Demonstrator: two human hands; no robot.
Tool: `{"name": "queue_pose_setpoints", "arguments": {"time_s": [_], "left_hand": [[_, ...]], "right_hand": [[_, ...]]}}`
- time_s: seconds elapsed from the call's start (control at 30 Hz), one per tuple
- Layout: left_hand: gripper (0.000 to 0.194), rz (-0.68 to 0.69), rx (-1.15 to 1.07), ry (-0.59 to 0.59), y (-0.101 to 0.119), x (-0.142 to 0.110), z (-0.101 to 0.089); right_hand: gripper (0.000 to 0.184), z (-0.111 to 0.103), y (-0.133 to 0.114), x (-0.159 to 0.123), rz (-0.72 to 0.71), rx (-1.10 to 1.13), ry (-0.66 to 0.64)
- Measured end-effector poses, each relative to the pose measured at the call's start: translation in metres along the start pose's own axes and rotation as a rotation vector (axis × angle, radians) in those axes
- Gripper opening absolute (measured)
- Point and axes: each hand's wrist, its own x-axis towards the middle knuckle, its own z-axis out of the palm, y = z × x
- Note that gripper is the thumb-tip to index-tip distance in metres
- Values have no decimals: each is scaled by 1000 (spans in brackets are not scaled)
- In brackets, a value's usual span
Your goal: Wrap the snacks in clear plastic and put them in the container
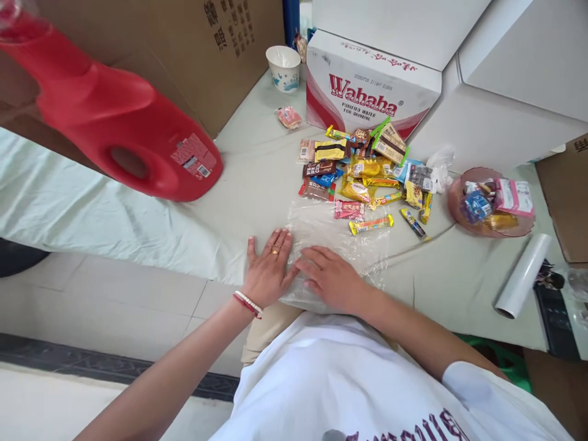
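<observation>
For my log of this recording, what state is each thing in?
Clear plastic: spread out, wrinkled
Left hand: flat, palm down on it
Right hand: palm down on it
Snacks: wrapped, loosely heaped
Paper cup: upright
Pink bowl: upright, holding packets
Red bottle: upright, top cut off by frame
White roll: lying on its side

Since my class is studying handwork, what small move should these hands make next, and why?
Probably smooth the clear plastic outward with the right hand while the left hand presses near its left edge: the plastic looks wrinkled, both hands lie palm-down, and wrapped sweets lie at its far side.
</observation>
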Motion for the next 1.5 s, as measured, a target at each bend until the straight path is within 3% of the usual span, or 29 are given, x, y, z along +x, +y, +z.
{"name": "queue_pose_setpoints", "arguments": {"time_s": [0.13, 0.3, 0.43, 0.5, 0.6, 0.67, 0.73, 0.83, 0.9, 1.0, 1.1, 1.3, 1.43, 1.5], "left_hand": [[63, -37, 37, 75, 0, 4, 0], [56, 125, 2, 94, -4, 8, 2], [52, 99, -18, -2, -7, 14, -1], [55, 95, -17, -20, -7, 15, -2], [58, 105, -17, -17, -7, 16, -2], [59, 107, -13, -17, -8, 16, -1], [59, 109, -8, -19, -9, 16, 0], [59, 116, 1, -16, -10, 16, 1], [60, 117, 9, -14, -10, 16, 1], [60, 112, 18, -18, -10, 16, 0], [58, 110, 18, -17, -11, 15, 0], [57, 111, 2, -2, -12, 16, 1], [58, 118, -7, 8, -12, 16, 1], [58, 116, -11, 14, -12, 15, 1]], "right_hand": [[60, 31, 6, -1, -36, -71, -14], [45, 28, 19, -22, -32, 57, 58], [29, -16, 45, -31, 74, 149, 242], [27, -54, 79, -24, 240, 43, 383], [26, -113, 150, 6, 548, -218, 563], [34, -142, 197, 33, 647, -318, 560], [53, -159, 232, 58, 647, -347, 479], [69, -165, 258, 82, 640, -360, 357], [64, -162, 263, 89, 678, -385, 363], [46, -157, 266, 91, 729, -443, 502], [44, -152, 268, 95, 785, -548, 632], [51, -143, 263, 116, 879, -652, 528], [48, -147, 254, 123, 917, -531, 543], [49, -157, 248, 119, 892, -400, 611]]}}
